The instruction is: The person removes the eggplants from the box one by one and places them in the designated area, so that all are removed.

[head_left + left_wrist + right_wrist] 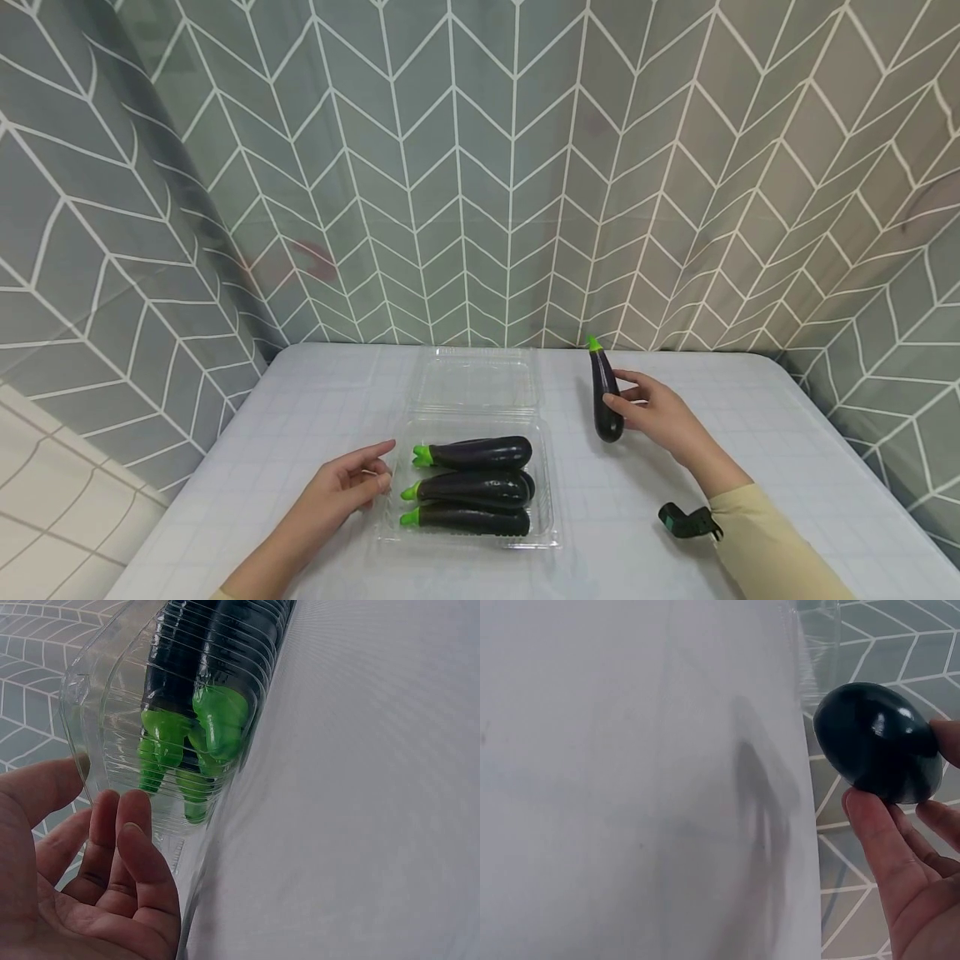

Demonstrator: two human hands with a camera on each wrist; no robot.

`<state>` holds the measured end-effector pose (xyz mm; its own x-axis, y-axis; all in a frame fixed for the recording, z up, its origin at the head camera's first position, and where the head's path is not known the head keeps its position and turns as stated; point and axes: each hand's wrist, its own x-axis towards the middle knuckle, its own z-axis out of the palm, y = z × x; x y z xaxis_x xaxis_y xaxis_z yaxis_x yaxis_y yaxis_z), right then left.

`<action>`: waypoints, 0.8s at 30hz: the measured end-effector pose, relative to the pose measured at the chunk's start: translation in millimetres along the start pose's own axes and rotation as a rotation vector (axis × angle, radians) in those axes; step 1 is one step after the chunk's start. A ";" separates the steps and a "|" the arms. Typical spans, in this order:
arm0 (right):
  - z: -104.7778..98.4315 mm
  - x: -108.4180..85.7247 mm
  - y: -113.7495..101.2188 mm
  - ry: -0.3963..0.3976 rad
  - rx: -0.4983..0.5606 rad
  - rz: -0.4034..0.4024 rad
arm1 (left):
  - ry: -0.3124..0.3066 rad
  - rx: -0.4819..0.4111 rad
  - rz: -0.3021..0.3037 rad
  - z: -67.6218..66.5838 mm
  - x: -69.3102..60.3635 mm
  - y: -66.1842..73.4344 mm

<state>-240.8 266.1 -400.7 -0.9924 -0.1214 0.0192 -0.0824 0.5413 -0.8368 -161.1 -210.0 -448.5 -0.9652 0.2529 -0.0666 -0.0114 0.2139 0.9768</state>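
Note:
A clear plastic clamshell container (543,492) lies on the table with its lid (476,379) folded back. Several dark purple eggplants (480,518) with green stems lie crosswise inside it, stems to the left. My left hand (341,487) holds the container's left rim lightly; in the left wrist view its fingers (142,862) are bent beside that edge, near the green stems (221,724). To the right of the container, my right hand (660,417) grips a single eggplant (606,400) round its thick end, stem pointing away. The right wrist view shows that glossy rounded end (877,742) between thumb and fingers, above the table.
A white cloth covers the table (585,533). Behind it and at both sides hangs a grey curtain (480,167) with white chevron lines. A black device (688,521) sits at the right wrist, by the beige sleeve (765,533).

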 end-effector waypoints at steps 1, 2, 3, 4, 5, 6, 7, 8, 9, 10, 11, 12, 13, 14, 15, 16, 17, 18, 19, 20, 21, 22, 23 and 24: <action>0.0 0.7 0.6 -0.002 0.007 0.007 | 0.001 0.000 0.000 0.1 -0.1 0.0; -0.2 1.4 1.1 -0.003 0.007 0.013 | 0.002 -0.001 0.000 0.1 -0.2 0.0; -0.2 1.9 1.5 -0.004 0.006 0.020 | 0.002 -0.002 0.000 0.1 -0.3 0.0; -0.4 2.4 1.9 -0.007 0.003 0.026 | 0.003 -0.002 0.001 0.1 -0.2 -0.1; -0.6 2.9 2.3 -0.010 -0.003 0.032 | 0.003 -0.003 0.002 0.0 -0.2 -0.2; -0.8 3.2 2.6 -0.011 -0.009 0.038 | 0.002 -0.004 0.004 0.0 -0.2 -0.3; -1.1 3.4 2.8 -0.012 -0.015 0.046 | 0.002 -0.006 0.005 -0.1 -0.1 -0.3; -1.4 3.6 3.0 -0.013 -0.022 0.053 | 0.001 -0.006 0.007 -0.2 -0.1 -0.4; -1.7 3.9 3.4 -0.016 -0.030 0.059 | 0.000 -0.007 0.009 -0.2 -0.1 -0.5; -2.1 4.1 3.8 -0.018 -0.035 0.066 | 0.000 -0.008 0.011 -0.3 -0.1 -0.5; -2.4 4.3 4.4 -0.020 -0.046 0.073 | -0.001 -0.009 0.011 -0.2 -0.1 -0.5; -2.5 4.5 5.0 -0.020 -0.054 0.083 | -0.001 -0.010 0.012 -0.2 -0.1 -0.4; -2.6 4.8 5.7 -0.019 -0.062 0.091 | -0.001 -0.010 0.012 -0.2 -0.2 -0.3; -2.7 5.0 6.7 -0.018 -0.069 0.100 | -0.002 -0.010 0.012 -0.1 -0.2 -0.2; -2.6 5.2 7.9 -0.021 -0.078 0.103 | -0.002 -0.011 0.012 0.0 -0.3 -0.1; -2.6 5.4 9.0 -0.020 -0.084 0.112 | -0.002 -0.011 0.012 0.0 -0.3 0.0; -2.7 5.7 10.3 -0.020 -0.090 0.118 | -0.002 -0.012 0.011 0.0 -0.3 0.1; -2.6 5.8 11.3 -0.018 -0.094 0.127 | -0.002 -0.012 0.011 0.0 -0.3 0.1; -2.7 5.8 12.3 -0.019 -0.099 0.133 | -0.002 -0.011 0.011 0.0 -0.4 0.2; -2.9 5.7 12.8 -0.020 -0.105 0.140 | -0.001 -0.011 0.011 -0.1 -0.4 0.2; -3.2 5.4 13.2 -0.025 -0.110 0.141 | -0.001 -0.010 0.011 -0.2 -0.4 0.1; -3.4 5.1 13.1 -0.025 -0.113 0.149 | 0.000 -0.009 0.011 -0.2 -0.4 0.1; -3.4 4.6 12.9 -0.027 -0.114 0.152 | 0.001 -0.009 0.010 -0.3 -0.5 0.1; -3.2 4.1 12.5 -0.029 -0.113 0.158 | 0.000 -0.007 0.012 -0.2 -0.6 0.0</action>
<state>-246.3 275.0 -409.3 -0.9910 -0.0506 -0.1243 0.0624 0.6456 -0.7611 -160.6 -210.3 -448.4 -0.9653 0.2554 -0.0544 -0.0012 0.2040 0.9790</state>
